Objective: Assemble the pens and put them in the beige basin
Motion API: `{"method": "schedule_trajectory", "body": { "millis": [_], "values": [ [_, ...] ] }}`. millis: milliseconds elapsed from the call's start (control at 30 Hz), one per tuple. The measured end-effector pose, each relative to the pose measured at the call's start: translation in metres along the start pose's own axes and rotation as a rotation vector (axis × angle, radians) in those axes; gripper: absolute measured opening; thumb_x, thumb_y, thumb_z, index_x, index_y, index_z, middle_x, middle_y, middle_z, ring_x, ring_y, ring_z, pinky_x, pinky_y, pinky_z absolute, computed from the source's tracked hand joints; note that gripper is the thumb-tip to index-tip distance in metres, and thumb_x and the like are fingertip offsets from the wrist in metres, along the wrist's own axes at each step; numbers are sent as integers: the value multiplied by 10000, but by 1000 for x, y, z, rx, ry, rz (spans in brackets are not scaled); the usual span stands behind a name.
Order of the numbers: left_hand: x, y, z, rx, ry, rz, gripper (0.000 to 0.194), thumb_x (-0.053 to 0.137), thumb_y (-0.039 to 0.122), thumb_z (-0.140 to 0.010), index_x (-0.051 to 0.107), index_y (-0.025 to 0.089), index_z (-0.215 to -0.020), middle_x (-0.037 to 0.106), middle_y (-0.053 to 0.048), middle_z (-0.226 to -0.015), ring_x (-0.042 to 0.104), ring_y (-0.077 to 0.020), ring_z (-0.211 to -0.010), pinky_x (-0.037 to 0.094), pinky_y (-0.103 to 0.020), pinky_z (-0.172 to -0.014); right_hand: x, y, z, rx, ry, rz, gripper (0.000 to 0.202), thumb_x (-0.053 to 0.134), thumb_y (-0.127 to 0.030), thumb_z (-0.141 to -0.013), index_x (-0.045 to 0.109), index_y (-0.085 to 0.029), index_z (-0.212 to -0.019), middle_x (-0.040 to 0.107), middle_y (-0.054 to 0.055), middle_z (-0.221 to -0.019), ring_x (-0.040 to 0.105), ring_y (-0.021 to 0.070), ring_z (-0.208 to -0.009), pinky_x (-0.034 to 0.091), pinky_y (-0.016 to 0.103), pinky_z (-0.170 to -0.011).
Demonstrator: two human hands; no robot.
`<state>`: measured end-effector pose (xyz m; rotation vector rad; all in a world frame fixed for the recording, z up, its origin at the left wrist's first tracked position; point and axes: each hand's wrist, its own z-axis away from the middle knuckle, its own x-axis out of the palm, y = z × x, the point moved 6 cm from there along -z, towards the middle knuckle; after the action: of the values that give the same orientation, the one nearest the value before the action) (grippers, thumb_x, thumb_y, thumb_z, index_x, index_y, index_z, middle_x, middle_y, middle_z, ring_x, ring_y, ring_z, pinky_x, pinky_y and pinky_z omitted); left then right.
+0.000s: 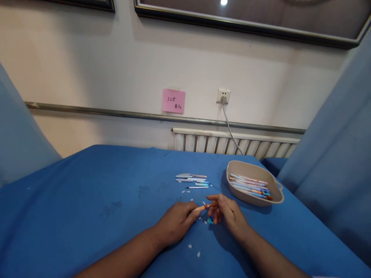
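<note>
My left hand (177, 222) is closed round an orange pen (201, 208), which points to the right. At the pen's right end is my right hand (227, 214), its thumb and index finger close to the tip; whether they grip it is too small to tell. Small white bits (198, 254) and a teal piece (210, 221) lie on the blue cloth around and below the hands. Beyond the hands, several pens and pen parts (185, 180) lie side by side, among them a light blue barrel (202, 184) and a thin white refill (197, 187).
A beige basket (278, 197) holding several pens stands at the right on the blue-covered table (87, 200). Behind are a white radiator (208, 142), a metal rail (130, 114), a pink note (173, 101) and a socket (223, 96) with a cable. Blue curtains hang at both sides.
</note>
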<state>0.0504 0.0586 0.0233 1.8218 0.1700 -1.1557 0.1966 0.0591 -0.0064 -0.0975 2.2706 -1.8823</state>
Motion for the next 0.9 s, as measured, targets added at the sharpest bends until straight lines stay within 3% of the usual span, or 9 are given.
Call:
{"method": "schedule_trajectory", "body": {
  "millis": [100, 200, 467, 700, 900],
  "values": [
    [-1, 0, -1, -20, -1, 24, 437, 286, 453, -935, 566, 168, -760, 560, 10, -676, 492, -127, -611, 340, -212, -564, -6, 3, -1, 2, 64, -39, 606, 254, -608, -875, 586, -124, -1026, 616, 62, -716, 528, 125, -472, 376, 252, -458],
    [-4, -1, -1, -51, 14, 67, 437, 283, 471, -932, 561, 168, -783, 551, 15, -673, 498, -128, -619, 343, -216, -571, -10, 2, -3, -36, 118, -9, 470, 416, -559, -850, 606, -149, -978, 579, 26, -689, 497, 109, -487, 379, 244, -483],
    [0, -4, 1, -96, 7, 121, 396, 291, 479, -927, 520, 173, -824, 568, 16, -678, 518, -135, -650, 364, -224, -596, -10, -3, -4, -59, 132, -3, 333, 576, -491, -775, 632, -182, -886, 546, 0, -643, 465, 110, -514, 374, 231, -482],
    [3, -6, 0, -107, -9, 191, 387, 314, 486, -917, 499, 171, -788, 561, 17, -668, 509, -124, -626, 373, -220, -581, -12, -5, -4, -55, 127, 47, 353, 551, -521, -785, 586, -174, -729, 516, -18, -573, 456, 102, -485, 353, 227, -475],
    [11, -15, -3, -185, -42, 404, 375, 333, 508, -901, 474, 163, -865, 579, 10, -677, 518, -113, -540, 395, -213, -513, -20, 10, -8, 25, 167, -188, 606, 323, -678, -813, 587, -138, -893, 575, 22, -631, 482, 98, -430, 337, 224, -417]
  ]
}}
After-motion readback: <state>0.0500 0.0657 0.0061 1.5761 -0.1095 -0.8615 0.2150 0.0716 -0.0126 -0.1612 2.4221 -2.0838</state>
